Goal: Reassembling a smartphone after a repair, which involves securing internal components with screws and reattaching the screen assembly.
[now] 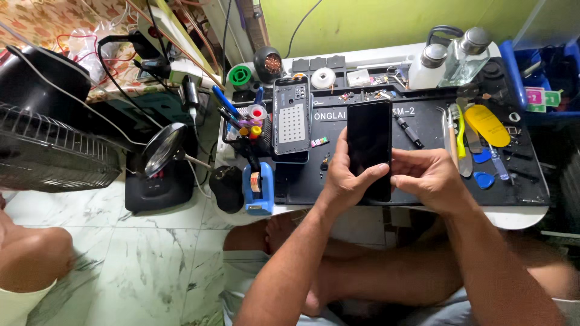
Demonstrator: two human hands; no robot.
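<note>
Both of my hands hold a black smartphone (368,142) upright over a black repair mat (423,127), its dark screen facing me. My left hand (344,175) wraps the phone's lower left side, thumb lying across the glass. My right hand (429,175) grips the lower right edge, fingers curled against it. An opened phone back housing (292,118) with a perforated grey plate lies on the mat to the left of the phone.
Tweezers, a yellow pry tool (487,125) and blue picks lie on the mat's right. Two clear bottles (450,60) stand behind. A tool holder (244,124), blue tape dispenser (258,190), magnifier lamp (163,148) and fan grille (48,151) sit left. Another person's knee (33,256) shows lower left.
</note>
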